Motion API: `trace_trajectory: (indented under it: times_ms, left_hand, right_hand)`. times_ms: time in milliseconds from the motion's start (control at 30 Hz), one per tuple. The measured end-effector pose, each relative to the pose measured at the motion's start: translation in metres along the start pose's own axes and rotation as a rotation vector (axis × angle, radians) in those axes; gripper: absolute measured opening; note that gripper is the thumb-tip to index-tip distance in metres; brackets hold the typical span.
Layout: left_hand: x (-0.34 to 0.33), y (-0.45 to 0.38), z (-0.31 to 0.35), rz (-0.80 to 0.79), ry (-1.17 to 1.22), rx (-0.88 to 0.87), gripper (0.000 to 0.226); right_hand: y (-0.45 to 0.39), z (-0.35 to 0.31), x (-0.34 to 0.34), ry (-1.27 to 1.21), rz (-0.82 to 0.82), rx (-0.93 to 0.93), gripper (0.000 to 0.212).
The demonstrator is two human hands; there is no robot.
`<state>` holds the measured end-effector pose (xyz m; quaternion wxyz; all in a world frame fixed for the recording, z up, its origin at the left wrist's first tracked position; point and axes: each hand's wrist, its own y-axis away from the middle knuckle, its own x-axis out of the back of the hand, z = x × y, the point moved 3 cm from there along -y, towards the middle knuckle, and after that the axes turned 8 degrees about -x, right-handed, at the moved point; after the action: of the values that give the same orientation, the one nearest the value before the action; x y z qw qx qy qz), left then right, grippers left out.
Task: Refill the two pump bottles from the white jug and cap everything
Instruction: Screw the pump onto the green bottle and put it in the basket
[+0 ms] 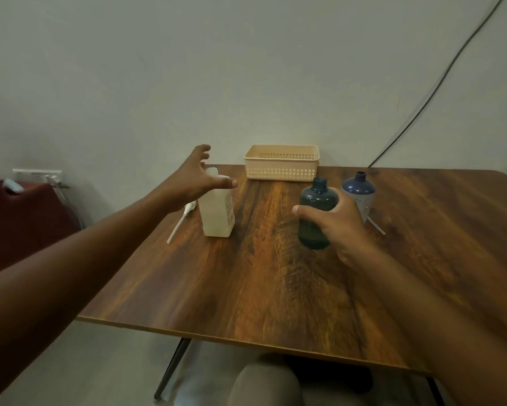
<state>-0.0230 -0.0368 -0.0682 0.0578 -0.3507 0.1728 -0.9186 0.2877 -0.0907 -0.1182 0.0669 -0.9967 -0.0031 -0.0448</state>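
Your right hand (338,227) holds the teal bottle (316,212); your left hand (198,177), grip wide, nears the white jug (217,212). A careless grab could topple it.

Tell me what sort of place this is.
Probably a room in a home, not a workshop: a wood-grain table against a plain wall, a wall socket strip beside a red upholstered seat, and a beige plastic basket.
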Motion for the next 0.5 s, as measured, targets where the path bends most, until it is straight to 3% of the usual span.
trace_trajectory:
  times_ms: [200,500]
  left_hand:
    - [-0.020,-0.014,0.047,-0.142,-0.334,-0.188,0.117]
    - [-0.098,-0.032,0.117,-0.242,-0.495,-0.364,0.102]
  right_hand:
    - [0.007,-0.001,0.030,0.015,0.072,-0.014,0.054]
    - [0.015,0.003,0.088,0.043,0.202,0.005,0.051]
